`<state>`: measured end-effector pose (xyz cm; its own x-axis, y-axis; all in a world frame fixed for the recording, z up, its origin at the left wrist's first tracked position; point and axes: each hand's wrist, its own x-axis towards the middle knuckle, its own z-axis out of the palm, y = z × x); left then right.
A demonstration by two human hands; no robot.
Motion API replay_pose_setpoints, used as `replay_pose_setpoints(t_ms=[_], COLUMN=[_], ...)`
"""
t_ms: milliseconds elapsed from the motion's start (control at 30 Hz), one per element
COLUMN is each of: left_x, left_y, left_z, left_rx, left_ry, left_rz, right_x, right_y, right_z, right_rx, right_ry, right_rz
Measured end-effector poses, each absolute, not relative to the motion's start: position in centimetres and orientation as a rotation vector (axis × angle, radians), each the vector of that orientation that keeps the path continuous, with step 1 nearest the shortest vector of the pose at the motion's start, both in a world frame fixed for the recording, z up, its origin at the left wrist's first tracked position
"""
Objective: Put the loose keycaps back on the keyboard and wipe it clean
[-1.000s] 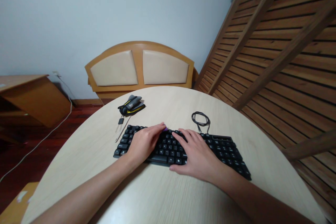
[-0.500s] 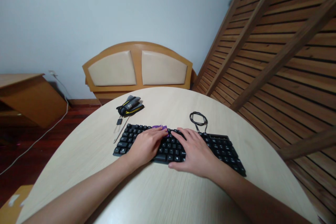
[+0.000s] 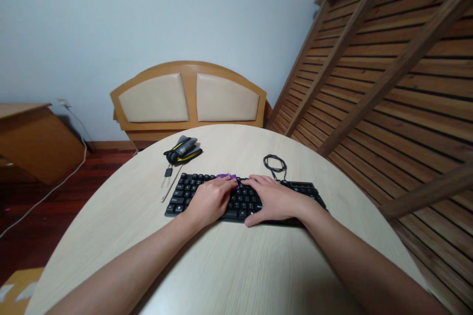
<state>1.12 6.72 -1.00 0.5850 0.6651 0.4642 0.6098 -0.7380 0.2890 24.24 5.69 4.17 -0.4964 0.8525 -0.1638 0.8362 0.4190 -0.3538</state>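
Note:
A black keyboard lies on the round table in front of me. My left hand rests on its middle keys, fingers together and pressed on a purple cloth that shows past the fingertips near the back row. My right hand spans the keyboard to the right of the middle, thumb at the front edge and fingers over the back edge. The right hand and forearm hide part of the number pad. Behind the keyboard lies a coiled black cable.
A grey, black and yellow folded bundle lies at the back left of the pale round table. Beside it are a looped strap with a black piece and a thin stick. Beyond stand a padded headboard and wooden slats.
The keyboard's right end has swung away from me, so it lies straighter, with my right hand on it. My left hand stays on the cloth. The whole view has shifted slightly.

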Motion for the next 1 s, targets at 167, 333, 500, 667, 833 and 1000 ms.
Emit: replay_pose_setpoints(t_ms=[167,333,500,667,833,1000], left_x=[1.1,0.9,-0.2,-1.0,-1.0,-0.9], left_y=[6.3,6.6,7.1,7.4,7.8,8.0], left_z=[-1.0,-0.7,-0.3,-0.5,-1.0,-1.2], left_rx=[2.429,2.099,2.346,2.558,2.673,2.744], left_ry=[1.154,1.322,1.595,1.665,1.657,1.689], left_rz=[1.019,1.192,0.983,0.737,0.655,0.640], right_x=[22.5,20.0,19.8,20.2,20.6,21.2], right_y=[7.6,8.3,9.1,9.7,9.5,9.2], right_z=[6.7,5.0,3.5,2.9,3.4,4.8], right_rx=[-1.359,-1.088,-1.038,-0.985,-0.998,-1.161], right_ry=[-2.570,-2.594,-2.597,-2.568,-2.689,-2.760], right_rz=[0.632,0.417,0.306,0.284,0.298,0.244])
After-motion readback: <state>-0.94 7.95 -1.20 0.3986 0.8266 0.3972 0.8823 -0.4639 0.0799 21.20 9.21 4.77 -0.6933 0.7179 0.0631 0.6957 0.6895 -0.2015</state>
